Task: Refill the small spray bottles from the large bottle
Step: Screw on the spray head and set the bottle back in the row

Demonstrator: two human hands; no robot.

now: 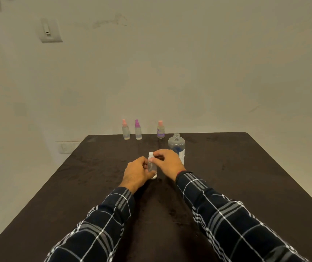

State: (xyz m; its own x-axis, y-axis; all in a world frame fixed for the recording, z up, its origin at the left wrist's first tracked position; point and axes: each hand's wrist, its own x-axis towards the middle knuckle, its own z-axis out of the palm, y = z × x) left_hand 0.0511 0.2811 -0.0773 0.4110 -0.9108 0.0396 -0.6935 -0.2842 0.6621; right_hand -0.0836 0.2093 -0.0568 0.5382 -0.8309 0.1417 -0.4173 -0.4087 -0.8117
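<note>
A small clear spray bottle with a white top (152, 166) stands on the dark table (227, 176) near its middle. My left hand (137, 173) grips its body from the left. My right hand (167, 162) pinches the white spray top (151, 154) with thumb and fingers. Just behind my right hand stands the large clear bottle (176, 145), uncapped, with a little liquid and a blue label. At the far edge stand three small spray bottles: a pink-topped one (125, 130), a purple-topped one (137, 130) and a pink-capped one with a purple label (160, 130).
A pale wall rises right behind the table's far edge, with a switch plate (50, 31) high on the left and a socket (66, 148) low beside the table. The table's left and right edges slope outward toward me.
</note>
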